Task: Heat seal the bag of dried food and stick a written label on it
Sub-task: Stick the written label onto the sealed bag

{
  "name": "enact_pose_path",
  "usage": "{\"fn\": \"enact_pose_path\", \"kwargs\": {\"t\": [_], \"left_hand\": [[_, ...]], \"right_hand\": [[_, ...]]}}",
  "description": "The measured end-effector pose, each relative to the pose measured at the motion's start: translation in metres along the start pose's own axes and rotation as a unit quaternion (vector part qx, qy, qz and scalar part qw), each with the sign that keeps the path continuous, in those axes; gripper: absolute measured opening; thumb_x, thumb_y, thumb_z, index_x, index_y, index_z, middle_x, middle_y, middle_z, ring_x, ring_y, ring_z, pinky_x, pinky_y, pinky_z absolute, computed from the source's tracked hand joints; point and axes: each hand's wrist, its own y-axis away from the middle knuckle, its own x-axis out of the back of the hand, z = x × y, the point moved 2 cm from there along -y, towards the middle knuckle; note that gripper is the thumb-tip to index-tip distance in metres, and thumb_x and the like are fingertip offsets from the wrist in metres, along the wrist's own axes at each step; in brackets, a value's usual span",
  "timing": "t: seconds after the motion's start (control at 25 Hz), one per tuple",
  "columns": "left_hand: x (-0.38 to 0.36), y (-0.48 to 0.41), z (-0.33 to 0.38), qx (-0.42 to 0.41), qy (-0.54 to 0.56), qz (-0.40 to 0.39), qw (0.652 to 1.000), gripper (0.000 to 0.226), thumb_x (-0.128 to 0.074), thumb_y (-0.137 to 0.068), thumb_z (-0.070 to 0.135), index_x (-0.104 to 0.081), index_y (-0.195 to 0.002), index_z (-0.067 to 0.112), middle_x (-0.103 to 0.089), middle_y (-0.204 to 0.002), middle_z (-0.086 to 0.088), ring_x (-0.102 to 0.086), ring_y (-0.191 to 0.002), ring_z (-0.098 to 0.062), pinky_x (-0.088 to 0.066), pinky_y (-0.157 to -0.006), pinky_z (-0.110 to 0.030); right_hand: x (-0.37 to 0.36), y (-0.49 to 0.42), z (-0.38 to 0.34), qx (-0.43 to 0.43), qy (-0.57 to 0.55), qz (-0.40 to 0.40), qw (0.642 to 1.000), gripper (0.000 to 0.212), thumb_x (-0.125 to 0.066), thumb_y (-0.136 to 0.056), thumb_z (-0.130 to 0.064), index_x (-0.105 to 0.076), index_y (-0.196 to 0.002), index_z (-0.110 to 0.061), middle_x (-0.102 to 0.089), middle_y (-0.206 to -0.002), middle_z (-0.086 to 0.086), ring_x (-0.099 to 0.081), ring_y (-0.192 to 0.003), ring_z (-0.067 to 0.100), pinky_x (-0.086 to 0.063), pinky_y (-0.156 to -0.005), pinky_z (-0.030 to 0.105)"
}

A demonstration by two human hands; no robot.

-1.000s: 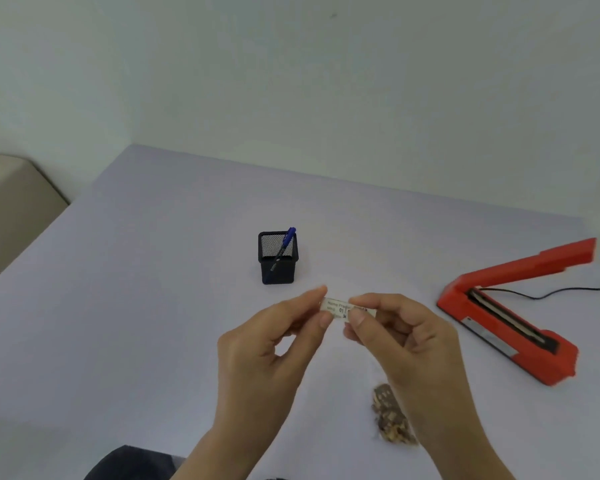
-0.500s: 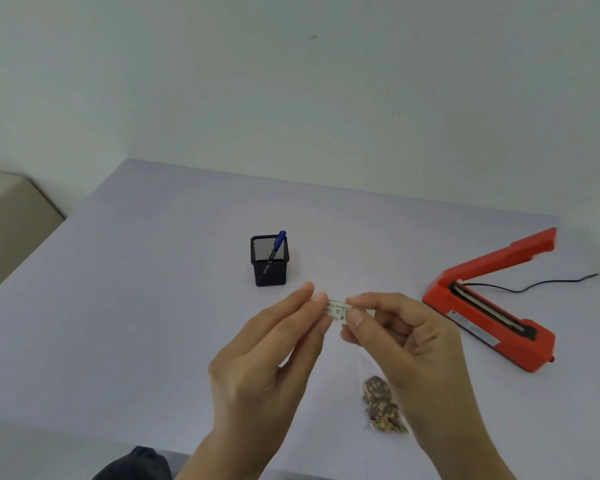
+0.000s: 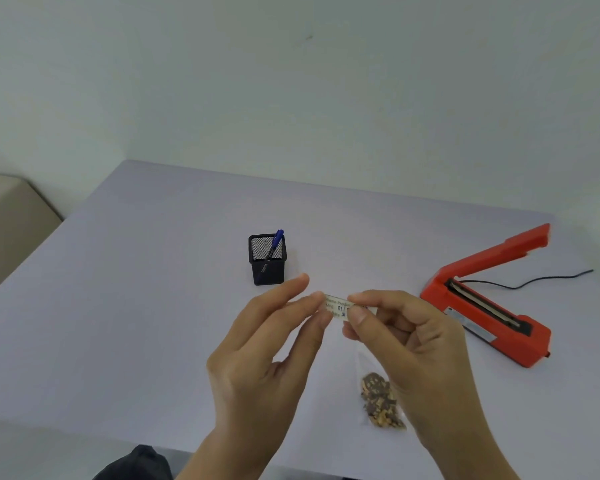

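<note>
The label (image 3: 338,307), a small pale strip with printed lines and handwritten digits, is held in the air above the table (image 3: 118,306), face up toward the camera. The left hand (image 3: 257,358) pinches its left end between thumb and fingertip. The right hand (image 3: 413,348) pinches its right part the same way, so each grip is closed on the label. Holding it by both ends keeps the strip taut. This looks like peeling it from its backing or lining it up for sticking, though the pictures do not show which.

At 5 o'clock from the label, the clear bag (image 3: 381,400) lies flat on the table, partly under the right wrist. Its dried food (image 3: 378,398), brown and tan pieces, is gathered at the near end, and the empty upper part is hard to make out. Whether its mouth is sealed cannot be told.

At 3 o'clock stands the red heat sealer (image 3: 489,306) with its arm raised, well apart from the bag. Its cord (image 3: 534,280) trails off toward 2 o'clock.

At 11 o'clock from the label sits a black mesh pen cup (image 3: 267,259). It holds one blue pen (image 3: 274,245), leaning against the rim, which probably means the writing is done.
</note>
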Motion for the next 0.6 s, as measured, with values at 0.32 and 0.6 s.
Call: {"fn": "enact_pose_path", "kwargs": {"t": [0.32, 0.6], "left_hand": [[-0.0010, -0.0045, 0.0009, 0.000, 0.004, -0.010, 1.000, 0.008, -0.068, -0.079, 0.014, -0.070, -0.087, 0.017, -0.064, -0.106, 0.001, -0.064, -0.085, 0.001, -0.050, -0.073, -0.012], [-0.0006, -0.0046, 0.0016, -0.011, -0.024, 0.004, 1.000, 0.012, -0.067, -0.080, 0.017, -0.068, -0.092, 0.016, -0.065, -0.106, -0.002, -0.063, -0.085, 0.004, -0.048, -0.075, -0.009]], "right_hand": [[0.0001, -0.0014, -0.0013, 0.010, -0.001, 0.004, 1.000, 0.012, -0.066, -0.065, -0.024, -0.074, -0.073, -0.029, -0.073, -0.072, 0.006, -0.070, -0.065, 0.015, -0.055, -0.065, 0.018], [-0.0003, -0.0023, 0.0017, 0.017, 0.002, 0.002, 1.000, 0.014, -0.066, -0.070, -0.019, -0.074, -0.074, -0.030, -0.072, -0.071, 0.005, -0.069, -0.065, 0.013, -0.054, -0.065, 0.017]]}}
